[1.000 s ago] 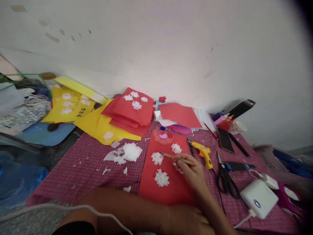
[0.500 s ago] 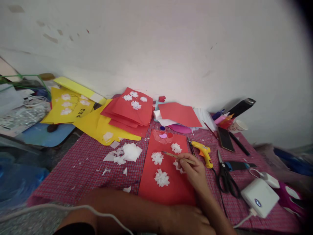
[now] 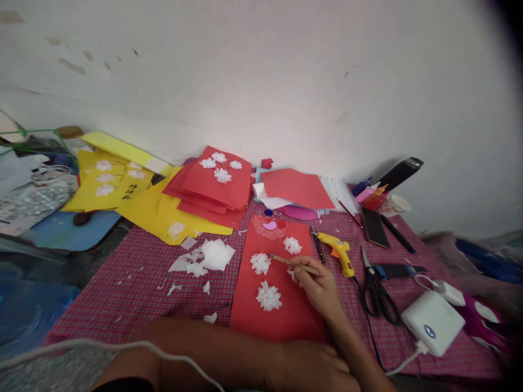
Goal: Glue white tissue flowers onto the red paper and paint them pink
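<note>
A thin paintbrush (image 3: 281, 259) is pinched in my right hand (image 3: 312, 277), its tip at the edge of the middle-left white paper flower (image 3: 260, 263). The flowers sit on a red sheet (image 3: 281, 321); one beneath my right fingers is partly hidden. My left forearm crosses the sheet's near edge, and my left hand (image 3: 318, 367) lies low by my right forearm, its fingers bent and their tips hidden. At the sheet's far end is a clear palette (image 3: 267, 233) with pink and red paint.
Right of the sheet lie a yellow glue gun (image 3: 333, 247), black scissors (image 3: 378, 294), a phone (image 3: 375, 227) and a white adapter box (image 3: 433, 322). White paper scraps (image 3: 216, 254) lie left. Red sheets (image 3: 220, 185) and yellow sheets (image 3: 155, 209) are behind. A white cable crosses in front.
The brush tip has shifted slightly, from just right of the middle-left flower to its edge. The whole view has moved a little.
</note>
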### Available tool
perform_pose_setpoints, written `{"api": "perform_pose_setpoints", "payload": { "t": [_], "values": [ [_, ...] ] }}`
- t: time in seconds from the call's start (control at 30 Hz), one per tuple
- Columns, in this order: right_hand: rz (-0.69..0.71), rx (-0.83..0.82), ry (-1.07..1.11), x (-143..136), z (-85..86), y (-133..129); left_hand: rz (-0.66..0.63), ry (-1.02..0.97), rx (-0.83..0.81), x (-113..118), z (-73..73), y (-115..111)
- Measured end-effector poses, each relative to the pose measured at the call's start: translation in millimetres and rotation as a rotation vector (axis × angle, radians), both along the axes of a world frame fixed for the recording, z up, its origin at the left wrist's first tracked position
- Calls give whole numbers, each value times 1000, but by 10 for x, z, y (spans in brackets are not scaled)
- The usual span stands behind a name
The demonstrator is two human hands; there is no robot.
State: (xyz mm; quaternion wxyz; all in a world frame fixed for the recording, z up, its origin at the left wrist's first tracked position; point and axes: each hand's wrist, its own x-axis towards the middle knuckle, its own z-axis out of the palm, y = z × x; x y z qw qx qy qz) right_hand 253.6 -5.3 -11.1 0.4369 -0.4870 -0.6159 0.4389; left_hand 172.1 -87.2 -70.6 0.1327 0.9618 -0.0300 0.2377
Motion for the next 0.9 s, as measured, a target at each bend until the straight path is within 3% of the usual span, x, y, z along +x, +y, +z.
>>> {"api": "perform_pose_setpoints", "payload": {
  "t": [0.2,0.9],
  "values": [
    [-69,-11,24,32,-5,-6,11,-15,25,-6,10,-5],
    [36,174,-158,53,-27,-34,-4,-32,-11,-7,-15,-3]
  ]
}}
